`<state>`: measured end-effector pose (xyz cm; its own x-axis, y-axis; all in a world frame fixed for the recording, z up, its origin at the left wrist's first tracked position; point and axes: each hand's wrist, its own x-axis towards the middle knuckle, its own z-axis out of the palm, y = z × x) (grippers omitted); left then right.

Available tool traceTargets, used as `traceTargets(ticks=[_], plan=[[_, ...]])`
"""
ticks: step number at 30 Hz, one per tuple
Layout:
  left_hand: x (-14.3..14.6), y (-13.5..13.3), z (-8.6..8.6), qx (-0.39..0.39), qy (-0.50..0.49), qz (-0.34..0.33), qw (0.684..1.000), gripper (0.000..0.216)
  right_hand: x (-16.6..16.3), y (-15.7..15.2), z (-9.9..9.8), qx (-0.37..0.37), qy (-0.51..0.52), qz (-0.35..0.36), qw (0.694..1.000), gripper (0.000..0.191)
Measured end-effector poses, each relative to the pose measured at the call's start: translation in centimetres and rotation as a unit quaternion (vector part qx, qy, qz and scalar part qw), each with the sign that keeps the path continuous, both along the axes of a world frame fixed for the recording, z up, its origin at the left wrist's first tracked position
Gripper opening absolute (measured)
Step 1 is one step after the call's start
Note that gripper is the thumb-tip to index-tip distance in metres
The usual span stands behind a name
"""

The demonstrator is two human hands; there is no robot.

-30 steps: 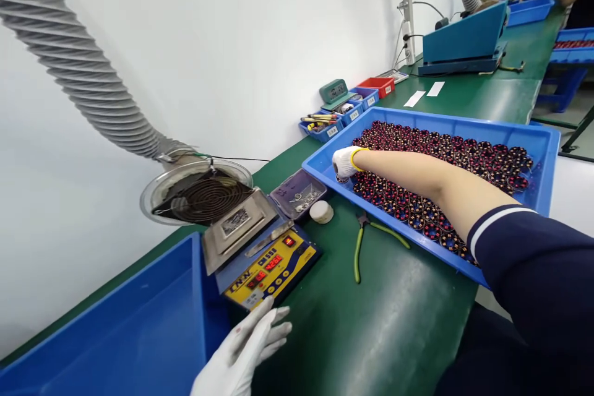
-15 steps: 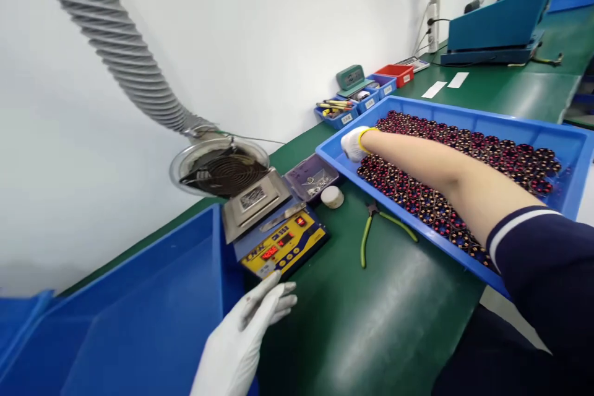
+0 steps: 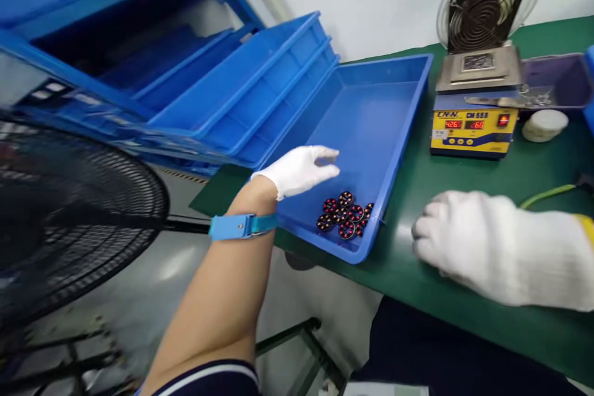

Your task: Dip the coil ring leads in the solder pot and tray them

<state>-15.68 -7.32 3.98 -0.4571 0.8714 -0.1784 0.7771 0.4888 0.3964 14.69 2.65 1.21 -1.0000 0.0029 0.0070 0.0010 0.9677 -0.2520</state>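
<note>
- Green bench (image 3: 417,173): blue tray (image 3: 403,136), coils (image 3: 344,215) in its 5 o'clock corner.
- Left hand (image 3: 299,170), spread and empty, at their 10 o'clock; rim-grips likely spare windings.
- Right hand (image 3: 487,247) curled; hold unclear.

1 camera, worn on the head, looks forward and steeply down from the near edge of the green-matted bench (image 3: 413,179), turned toward its left end. It sits close: the white-gloved left hand (image 3: 301,170) and white-gloved right hand (image 3: 492,247) loom large in the near foreground. The wide blue plastic tray (image 3: 362,105) lies centre, the yellow-fronted metal heater unit (image 3: 473,130) far right, and the black wire fan grille (image 3: 83,210) low left, off the bench.
</note>
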Motion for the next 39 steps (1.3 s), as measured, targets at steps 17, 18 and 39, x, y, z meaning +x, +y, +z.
traceTargets(ticks=[17,18,39], plan=[[-1.5,-3.2,-3.5,-0.068,-0.047,0.017,0.996,0.054,-0.7,0.9,-2.4,0.031,-0.049,0.094,0.994,0.005],[-1.5,-3.1,-3.8,-0.055,-0.05,0.029,0.997,0.049,-0.8,0.9,-2.3,0.033,-0.053,0.092,0.994,0.005],[11.4,10.3,-3.3,0.222,-0.587,-0.04,0.778,0.036,-3.0,7.8,-1.3,-0.127,0.266,-0.304,0.906,0.044]])
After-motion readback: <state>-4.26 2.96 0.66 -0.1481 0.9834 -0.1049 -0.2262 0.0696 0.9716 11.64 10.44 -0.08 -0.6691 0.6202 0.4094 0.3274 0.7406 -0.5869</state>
